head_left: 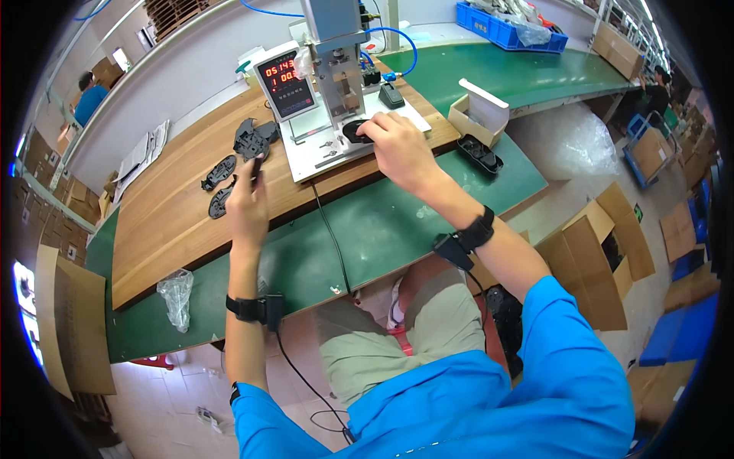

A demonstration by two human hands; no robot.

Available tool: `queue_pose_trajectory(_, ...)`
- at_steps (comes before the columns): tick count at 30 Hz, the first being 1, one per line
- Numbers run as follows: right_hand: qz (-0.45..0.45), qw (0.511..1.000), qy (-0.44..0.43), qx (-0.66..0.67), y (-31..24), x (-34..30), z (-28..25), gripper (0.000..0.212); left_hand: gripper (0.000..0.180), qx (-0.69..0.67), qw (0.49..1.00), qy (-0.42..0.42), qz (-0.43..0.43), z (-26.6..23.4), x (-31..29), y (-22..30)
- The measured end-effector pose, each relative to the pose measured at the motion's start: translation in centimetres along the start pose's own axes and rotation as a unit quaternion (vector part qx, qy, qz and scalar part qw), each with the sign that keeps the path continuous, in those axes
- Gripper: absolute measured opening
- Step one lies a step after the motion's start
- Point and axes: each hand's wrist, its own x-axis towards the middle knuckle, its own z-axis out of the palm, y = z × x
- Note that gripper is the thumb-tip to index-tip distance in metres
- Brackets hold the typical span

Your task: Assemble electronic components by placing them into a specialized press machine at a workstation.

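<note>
My right hand (401, 149) pinches a black oval plastic part (355, 131) on the white base plate (306, 164) of a bench press (336, 76), beneath its head. My left hand (248, 206) is closed on a slim black piece (256, 170), mostly hidden by the fingers, over the wooden board (164, 229). Just beyond it lies a cluster of black plastic shells (254, 139). Two flat black shell parts (219, 173) rest to its left. A small black block (391, 95) sits on the base plate, behind my right hand.
A display box (287, 80) with red digits stands beside the press. To the right are an open white carton (479, 113) and a black oval case (479, 155). A black cable (330, 229) crosses the green table edge (375, 252). A plastic bag (177, 298) lies front left.
</note>
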Motion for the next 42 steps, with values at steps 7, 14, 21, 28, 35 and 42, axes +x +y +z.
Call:
queue_pose_trajectory(7,0.043,0.985,0.072,0.15,-7.5,-12.5,-11.4,0.038,0.044,0.115,0.954,-0.117,0.252,3.9,1.4,9.5)
queue_pose_trajectory(14,0.336,0.937,-0.066,0.069,-8.0,-29.8,-17.3,0.032,0.053,0.201,0.947,-0.15,0.199,11.1,2.0,9.6)
queue_pose_trajectory(21,0.565,0.817,-0.114,-0.011,-6.1,-49.0,-16.5,0.026,0.049,0.262,0.944,-0.144,0.143,12.4,2.0,11.9)
queue_pose_trajectory(28,0.658,0.722,-0.214,-0.015,-6.0,-54.3,-14.8,0.032,0.049,0.212,0.955,-0.161,0.13,12.9,2.1,11.7)
queue_pose_trajectory(35,0.667,0.708,-0.231,0.011,-6.3,-54.3,-14.6,0.032,0.055,0.216,0.962,-0.128,0.104,12.7,1.8,11.3)
queue_pose_trajectory(42,0.707,0.67,-0.229,0.001,-6.1,-56.0,-14.0,0.033,0.057,0.189,0.963,-0.169,0.094,11.6,2.6,11.9)
